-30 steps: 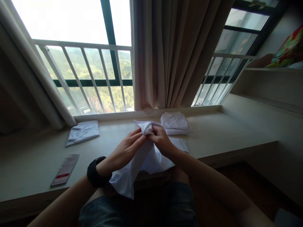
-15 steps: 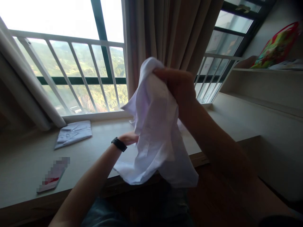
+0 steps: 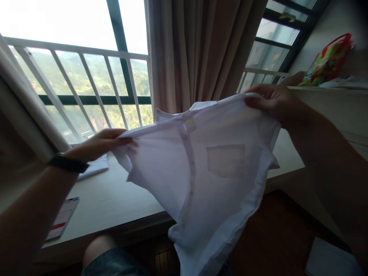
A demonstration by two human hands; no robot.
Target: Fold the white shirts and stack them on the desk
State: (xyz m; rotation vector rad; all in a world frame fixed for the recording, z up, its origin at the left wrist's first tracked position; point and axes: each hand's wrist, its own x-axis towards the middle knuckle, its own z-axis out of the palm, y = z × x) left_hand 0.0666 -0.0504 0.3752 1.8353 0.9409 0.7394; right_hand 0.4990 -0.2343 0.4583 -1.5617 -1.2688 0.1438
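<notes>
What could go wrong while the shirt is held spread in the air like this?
The white shirt hangs only from pinches by the left hand and right hand; a slip could drop its hem toward the floor. Lowered carelessly, it may cover the phone near the ledge edge.

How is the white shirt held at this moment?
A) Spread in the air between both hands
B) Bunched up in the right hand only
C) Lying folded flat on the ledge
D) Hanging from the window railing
A: the left hand and the right hand each grip one side of the white shirt, which hangs spread open above the ledge.
</notes>
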